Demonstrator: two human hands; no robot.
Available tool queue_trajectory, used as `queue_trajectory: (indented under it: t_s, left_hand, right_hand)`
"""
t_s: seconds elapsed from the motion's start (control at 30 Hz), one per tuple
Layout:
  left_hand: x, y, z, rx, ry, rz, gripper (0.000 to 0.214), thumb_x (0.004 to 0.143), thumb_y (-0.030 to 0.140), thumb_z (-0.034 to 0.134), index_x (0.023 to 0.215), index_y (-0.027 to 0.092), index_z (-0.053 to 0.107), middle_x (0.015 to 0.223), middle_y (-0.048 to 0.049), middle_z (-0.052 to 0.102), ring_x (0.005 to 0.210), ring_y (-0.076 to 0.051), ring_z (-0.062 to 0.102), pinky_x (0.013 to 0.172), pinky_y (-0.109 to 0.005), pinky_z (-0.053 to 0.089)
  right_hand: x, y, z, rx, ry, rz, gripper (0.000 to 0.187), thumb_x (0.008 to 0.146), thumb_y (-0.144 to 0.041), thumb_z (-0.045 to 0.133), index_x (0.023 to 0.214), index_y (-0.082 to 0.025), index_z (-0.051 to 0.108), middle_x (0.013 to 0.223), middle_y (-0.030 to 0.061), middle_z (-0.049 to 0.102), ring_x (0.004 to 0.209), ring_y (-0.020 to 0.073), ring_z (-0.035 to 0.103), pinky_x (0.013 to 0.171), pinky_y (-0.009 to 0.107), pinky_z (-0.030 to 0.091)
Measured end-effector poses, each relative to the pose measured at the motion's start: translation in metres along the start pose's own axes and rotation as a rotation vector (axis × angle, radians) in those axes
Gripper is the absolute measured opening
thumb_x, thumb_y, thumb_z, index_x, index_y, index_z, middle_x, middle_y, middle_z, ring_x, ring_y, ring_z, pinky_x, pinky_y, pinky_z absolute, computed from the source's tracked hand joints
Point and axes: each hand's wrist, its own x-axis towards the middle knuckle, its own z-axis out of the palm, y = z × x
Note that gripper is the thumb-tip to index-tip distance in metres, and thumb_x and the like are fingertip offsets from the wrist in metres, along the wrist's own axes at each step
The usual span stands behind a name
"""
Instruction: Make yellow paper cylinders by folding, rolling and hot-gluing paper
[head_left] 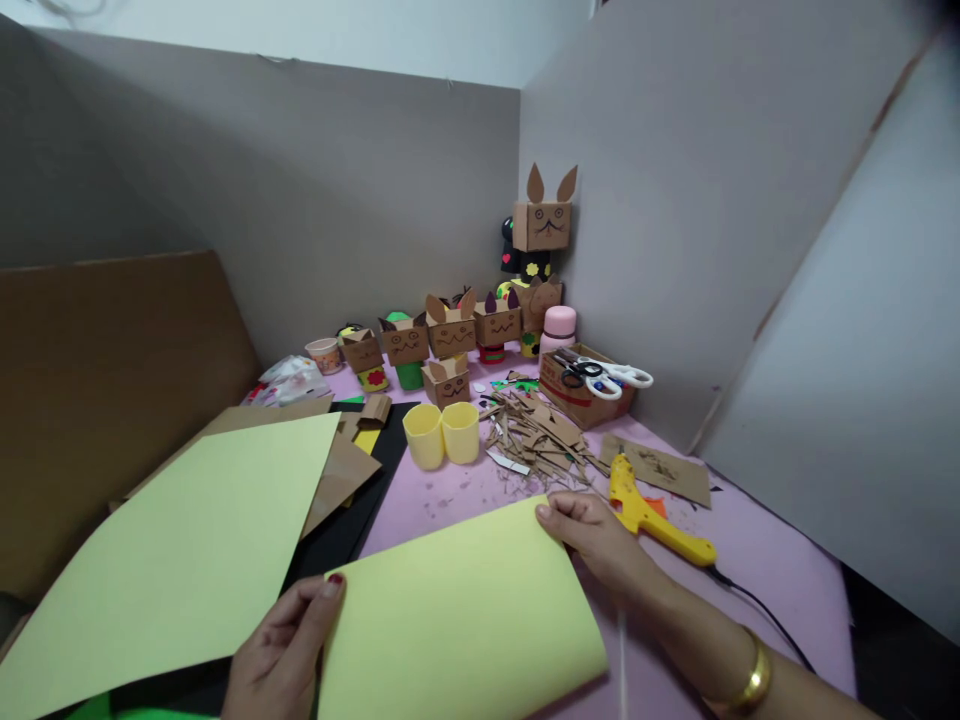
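A yellow foam or paper sheet [457, 620] is stretched between my hands, its right side curving over and its lower edge cut off by the frame. My left hand [281, 650] pinches the upper left corner between thumb and fingers. At the upper right corner, my right hand [589, 535] grips the sheet the same way. A larger pale yellow sheet [195, 540] lies to the left, over black sheets [341, 540] and brown cardboard [341, 480]. Beyond the held sheet stand two joined yellow paper cups or tubes [442, 437].
Right of the sheet lies a yellow glue gun [656, 520] with a black cord. Cardboard scraps [536, 435] are heaped beyond it. Scissors [607, 375] rest on a carton [581, 400]. Several cardboard animal figures [450, 330] and a pink bottle [559, 325] stand near the grey partitions.
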Motion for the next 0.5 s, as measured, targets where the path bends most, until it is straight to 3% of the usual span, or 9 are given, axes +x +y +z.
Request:
queue_trajectory:
  t_s: [0.3, 0.5]
  left_hand:
    - [0.007, 0.001, -0.01, 0.096, -0.077, 0.022, 0.031, 0.056, 0.045, 0.074, 0.069, 0.023, 0.057, 0.044, 0.0062, 0.059, 0.038, -0.015, 0.054, 0.036, -0.02, 0.042]
    - [-0.002, -0.004, -0.01, 0.007, -0.17, -0.078, 0.033, 0.05, 0.042, 0.079, 0.067, 0.021, 0.06, 0.051, 0.0039, 0.066, 0.043, -0.016, 0.058, 0.04, -0.021, 0.045]
  right_hand:
    - [0.004, 0.004, 0.0, -0.159, -0.142, 0.184, 0.037, 0.069, -0.052, 0.062, 0.063, -0.017, 0.053, 0.044, -0.0071, 0.049, 0.031, 0.0057, 0.038, 0.033, 0.019, 0.028]
    - [-0.021, 0.001, -0.005, -0.278, -0.165, 0.205, 0.028, 0.073, -0.042, 0.061, 0.062, -0.018, 0.052, 0.043, -0.0085, 0.048, 0.032, 0.005, 0.039, 0.034, 0.017, 0.031]
